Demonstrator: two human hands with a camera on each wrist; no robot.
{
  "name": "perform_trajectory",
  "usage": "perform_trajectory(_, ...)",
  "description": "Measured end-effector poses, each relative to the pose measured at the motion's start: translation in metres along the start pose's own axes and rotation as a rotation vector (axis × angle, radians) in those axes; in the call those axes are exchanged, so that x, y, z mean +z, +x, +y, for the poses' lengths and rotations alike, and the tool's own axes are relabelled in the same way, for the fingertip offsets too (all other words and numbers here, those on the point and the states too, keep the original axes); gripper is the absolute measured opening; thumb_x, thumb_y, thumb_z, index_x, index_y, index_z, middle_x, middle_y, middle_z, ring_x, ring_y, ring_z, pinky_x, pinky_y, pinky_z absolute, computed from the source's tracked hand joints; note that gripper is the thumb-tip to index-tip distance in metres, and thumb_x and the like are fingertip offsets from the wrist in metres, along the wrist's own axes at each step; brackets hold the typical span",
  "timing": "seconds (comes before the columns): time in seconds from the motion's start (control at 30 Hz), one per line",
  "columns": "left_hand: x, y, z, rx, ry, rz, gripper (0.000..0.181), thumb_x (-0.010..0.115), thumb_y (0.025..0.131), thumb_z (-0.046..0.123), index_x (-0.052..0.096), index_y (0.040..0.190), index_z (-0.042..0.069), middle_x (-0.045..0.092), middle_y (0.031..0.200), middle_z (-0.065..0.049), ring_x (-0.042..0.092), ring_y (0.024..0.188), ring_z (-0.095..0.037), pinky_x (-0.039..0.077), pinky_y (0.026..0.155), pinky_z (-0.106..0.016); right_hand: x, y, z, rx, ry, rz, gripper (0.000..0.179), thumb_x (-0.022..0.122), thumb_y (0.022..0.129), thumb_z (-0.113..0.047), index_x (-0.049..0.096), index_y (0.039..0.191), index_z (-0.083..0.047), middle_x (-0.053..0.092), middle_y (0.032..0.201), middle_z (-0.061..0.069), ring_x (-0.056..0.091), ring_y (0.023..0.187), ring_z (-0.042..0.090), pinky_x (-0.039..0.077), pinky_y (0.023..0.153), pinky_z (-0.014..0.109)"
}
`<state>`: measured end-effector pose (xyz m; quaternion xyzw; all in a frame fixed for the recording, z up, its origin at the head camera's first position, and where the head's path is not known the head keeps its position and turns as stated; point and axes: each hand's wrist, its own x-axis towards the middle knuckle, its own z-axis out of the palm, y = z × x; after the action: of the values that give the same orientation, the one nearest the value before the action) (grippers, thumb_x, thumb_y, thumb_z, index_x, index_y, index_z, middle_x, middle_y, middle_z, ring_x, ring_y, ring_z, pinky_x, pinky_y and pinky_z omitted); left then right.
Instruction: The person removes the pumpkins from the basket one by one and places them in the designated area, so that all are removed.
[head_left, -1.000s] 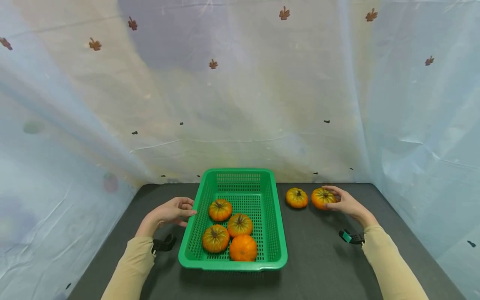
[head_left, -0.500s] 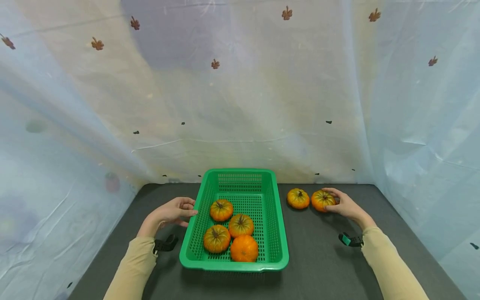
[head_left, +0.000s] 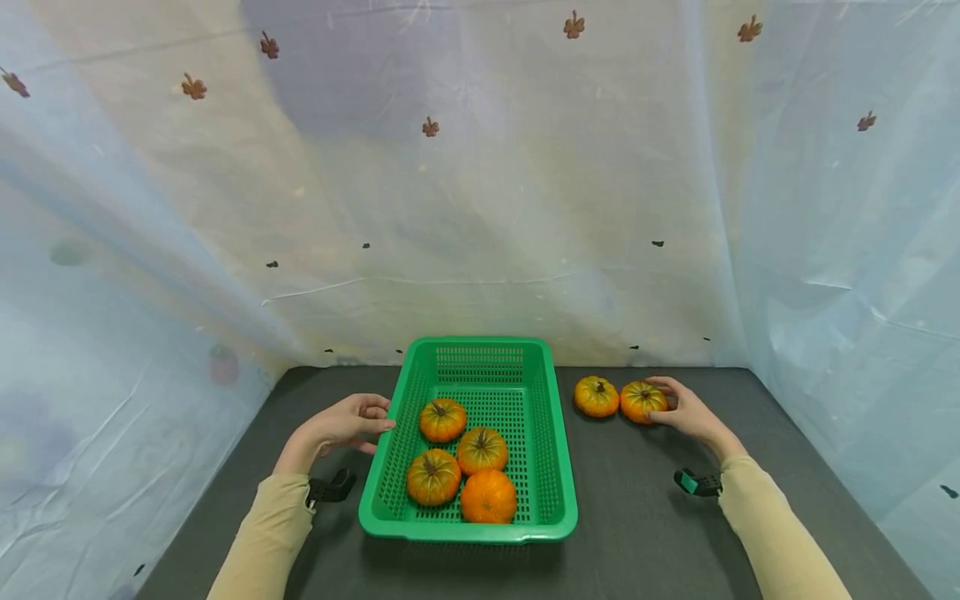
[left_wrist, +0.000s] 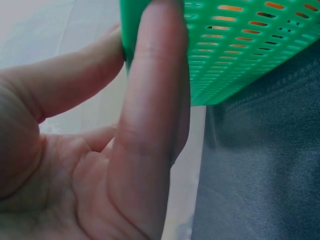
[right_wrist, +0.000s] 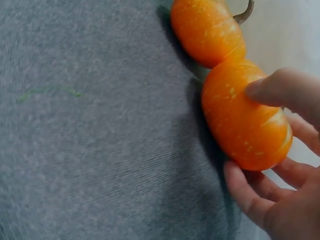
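Green plastic forms the perforated basket (head_left: 465, 531), which stands on a dark grey table covering (head_left: 630, 517). Clock positions are read from the basket's middle in the head view unless stated otherwise.

Left hand (head_left: 347, 422): located at 9 o'clock, outside the basket. Its grip is closed on the basket's rim, with the thumb on the rim and the index finger along the outer wall.

Right hand (head_left: 690, 414): located at 3 o'clock. Its grip is closed on the outer mini pumpkin (head_left: 642, 402), which sits between 2 and 3 o'clock; the thumb presses one face and the fingers curl round the opposite edge. Whether this pumpkin bears fully on the table covering cannot be told. The inner mini pumpkin (head_left: 597, 397), nearer the basket, meets its flank.

Basket contents, with the clock centred on the cluster: green-streaked pumpkins with stems showing at 11 o'clock (head_left: 442, 420), 2 o'clock and 8 o'clock; a plain orange pumpkin (head_left: 488, 497), stemless side in view, at 5 o'clock.

Beige sleeves (head_left: 258, 533) cover both forearms. Behind, at 12 o'clock, hangs a pale plastic sheet (head_left: 480, 208) with brown leaf shapes.
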<state>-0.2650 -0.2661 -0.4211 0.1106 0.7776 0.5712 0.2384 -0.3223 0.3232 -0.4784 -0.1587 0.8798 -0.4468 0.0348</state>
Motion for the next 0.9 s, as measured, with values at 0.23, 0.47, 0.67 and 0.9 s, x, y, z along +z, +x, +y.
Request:
perform_trajectory(0.23,0.0015,0.0002,0.0007,-0.001,-0.007,-0.005,0.063,0.066,0.093,0.022,0.033,0.137,-0.010,0.057,0.113,-0.017,0.061,0.101,-0.027,0.056,0.080,-0.044,0.0027,-0.0031,0.0036,0.006,0.056,0.040,0.069,0.067,0.092,-0.016,0.029,0.144,0.006,0.026,0.142,0.036,0.033,0.125,0.055,0.040,0.095,0.062)
perform_trajectory(0.47,0.0004,0.0003,0.0005,-0.003,-0.002,-0.004,0.064,0.066,0.093,0.023,0.034,0.137,-0.010,0.057,0.113,-0.016,0.061,0.100,-0.027,0.056,0.080,-0.044,0.0049,-0.0029,0.0042,0.020,0.050,0.071,0.070,0.068,0.092,-0.021,0.030,0.144,0.006,0.025,0.144,0.035,0.034,0.125,0.055,0.040,0.096,0.060)
perform_trajectory(0.67,0.0004,0.0001,0.0012,-0.001,-0.001,-0.011,0.061,0.066,0.093,0.023,0.036,0.135,-0.010,0.058,0.111,-0.016,0.060,0.100,-0.026,0.056,0.079,-0.044,0.0062,-0.0030,0.0049,0.010,0.047,0.077,0.069,0.068,0.092,-0.021,0.031,0.144,0.005,0.026,0.143,0.035,0.035,0.123,0.055,0.041,0.095,0.060)
perform_trajectory(0.9,-0.0010,0.0007,0.0011,-0.003,0.000,-0.016,0.063,0.066,0.093,0.023,0.034,0.136,-0.010,0.057,0.113,-0.016,0.060,0.101,-0.026,0.056,0.080,-0.044,-0.0033,-0.0053,0.0002,0.016,0.076,0.072,0.072,0.067,0.092,-0.021,0.026,0.147,0.004,0.027,0.143,0.035,0.033,0.126,0.054,0.038,0.096,0.063)
